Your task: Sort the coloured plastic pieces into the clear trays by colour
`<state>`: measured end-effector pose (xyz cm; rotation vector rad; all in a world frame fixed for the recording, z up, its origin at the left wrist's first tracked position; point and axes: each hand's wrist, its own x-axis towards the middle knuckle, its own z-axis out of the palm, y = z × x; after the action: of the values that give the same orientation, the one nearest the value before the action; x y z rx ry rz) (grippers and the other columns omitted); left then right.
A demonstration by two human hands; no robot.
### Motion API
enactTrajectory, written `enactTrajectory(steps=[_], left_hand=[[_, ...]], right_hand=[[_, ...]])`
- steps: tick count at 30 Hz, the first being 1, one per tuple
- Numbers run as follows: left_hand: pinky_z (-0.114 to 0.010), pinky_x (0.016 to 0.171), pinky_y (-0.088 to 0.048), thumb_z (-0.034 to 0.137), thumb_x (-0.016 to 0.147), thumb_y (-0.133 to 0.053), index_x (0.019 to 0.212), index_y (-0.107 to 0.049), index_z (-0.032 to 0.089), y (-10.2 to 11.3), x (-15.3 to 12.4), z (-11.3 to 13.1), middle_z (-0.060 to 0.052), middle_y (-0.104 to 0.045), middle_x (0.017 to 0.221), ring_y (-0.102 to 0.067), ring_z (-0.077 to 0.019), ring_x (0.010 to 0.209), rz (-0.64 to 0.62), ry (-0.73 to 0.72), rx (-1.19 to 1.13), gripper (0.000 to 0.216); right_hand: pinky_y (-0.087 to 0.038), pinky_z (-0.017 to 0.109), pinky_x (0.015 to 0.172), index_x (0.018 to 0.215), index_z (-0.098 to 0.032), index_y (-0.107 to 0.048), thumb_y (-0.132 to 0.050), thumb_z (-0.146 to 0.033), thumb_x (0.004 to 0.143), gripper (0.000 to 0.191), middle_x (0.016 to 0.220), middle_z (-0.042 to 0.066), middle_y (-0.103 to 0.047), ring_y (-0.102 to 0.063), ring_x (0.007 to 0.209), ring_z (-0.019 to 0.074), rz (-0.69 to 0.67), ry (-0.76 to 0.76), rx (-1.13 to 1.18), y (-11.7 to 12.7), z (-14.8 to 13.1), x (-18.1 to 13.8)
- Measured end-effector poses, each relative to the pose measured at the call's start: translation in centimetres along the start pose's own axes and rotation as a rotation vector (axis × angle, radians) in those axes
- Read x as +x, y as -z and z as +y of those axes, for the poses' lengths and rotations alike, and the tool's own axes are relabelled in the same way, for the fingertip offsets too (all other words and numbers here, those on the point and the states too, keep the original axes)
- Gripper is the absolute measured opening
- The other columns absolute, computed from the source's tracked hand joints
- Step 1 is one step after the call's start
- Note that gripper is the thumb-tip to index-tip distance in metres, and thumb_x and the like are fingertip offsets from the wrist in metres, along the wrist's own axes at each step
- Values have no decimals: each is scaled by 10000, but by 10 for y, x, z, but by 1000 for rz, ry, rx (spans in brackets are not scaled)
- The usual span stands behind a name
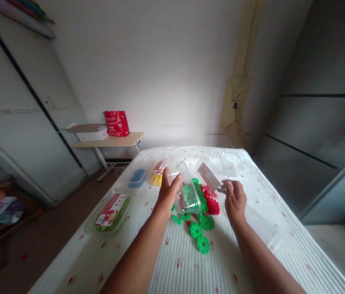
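My left hand (170,191) is closed on a clear plastic container (192,200), which is tilted over a loose pile of green notched discs (203,222). Through its clear wall some green shows; whether those discs are inside or behind it I cannot tell. Fingers of my right hand (236,200) pinch the near corner of a clear plastic lid with a paper label (209,176), held at a slant above the pile. Red notched pieces (212,205) lie beside the green ones, between my two hands.
On the white ribbed cloth (178,265), boxes with green pieces (111,214), blue pieces (137,176) and yellow pieces (156,179) stand left. Clear plastic (232,162) lies at the far right, more (261,224) beside my right forearm. A side table (117,141) bears a red bag (116,123).
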<state>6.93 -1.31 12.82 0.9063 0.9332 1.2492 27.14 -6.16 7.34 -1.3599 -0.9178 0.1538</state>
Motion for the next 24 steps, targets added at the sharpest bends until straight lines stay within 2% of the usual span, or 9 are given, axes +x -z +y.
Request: enactTrajectory(steps=[4,8,11,14,16,19,22,24], left_hand=[[-281,617,-478,426,645,-738,1304,-416,364,6,1,-3,-69,-464,1337,-610,-261,919,-3,41,6,736],[-331,625,-509,553,694,-635,1245,-458,308,20,-3,-11,-103,-506,1281,-625,-252,873,-209,139,-231,629],[-411,671,-516,632,706,-556,1253,-444,279,34,-5,-20,-128,-541,1220,-626,-287,903,-342,202,-413,660],[-451,719,-505,660,709,-524,1269,-430,247,48,-3,-32,-151,-557,1190,-622,-310,939,-348,236,-522,702],[-456,729,-501,660,706,-525,1279,-422,233,55,0,-39,-161,-562,1183,-618,-318,952,-340,249,-554,722],[-458,718,-499,674,689,-530,1283,-415,244,60,4,-45,-160,-570,1180,-617,-326,949,-341,256,-570,742],[-447,710,-492,698,675,-521,1271,-423,262,60,5,-45,-149,-574,1185,-619,-318,931,-338,268,-566,745],[-438,714,-484,704,673,-517,1273,-422,266,59,3,-45,-150,-564,1204,-616,-314,932,-340,269,-558,748]], right_hand=[[-451,313,634,850,-171,-552,-391,-423,908,304,661,14,-580,-571,621,160,5,174,-174,2,-3,0],[-453,321,678,873,-193,-542,-397,-335,913,207,775,51,-592,-568,723,179,-44,400,-291,5,-8,-1],[-465,326,709,850,-200,-556,-425,-281,899,162,837,79,-612,-575,788,192,-261,572,-349,4,-12,-6],[-485,321,714,819,-203,-574,-464,-280,884,149,827,78,-631,-591,799,191,-486,657,-323,0,-16,-13],[-498,331,733,836,-208,-591,-482,-287,878,141,825,77,-645,-603,825,197,-526,660,-263,-4,-24,-17],[-512,354,739,931,-219,-611,-490,-247,877,136,861,77,-666,-615,850,204,-487,611,-125,-3,-52,-24],[-520,397,736,1009,-253,-627,-518,-257,862,183,915,74,-677,-625,853,224,-449,497,20,21,-95,-40],[-524,420,726,982,-310,-652,-577,-385,815,198,900,60,-678,-627,859,252,-529,311,52,49,-120,-55]])
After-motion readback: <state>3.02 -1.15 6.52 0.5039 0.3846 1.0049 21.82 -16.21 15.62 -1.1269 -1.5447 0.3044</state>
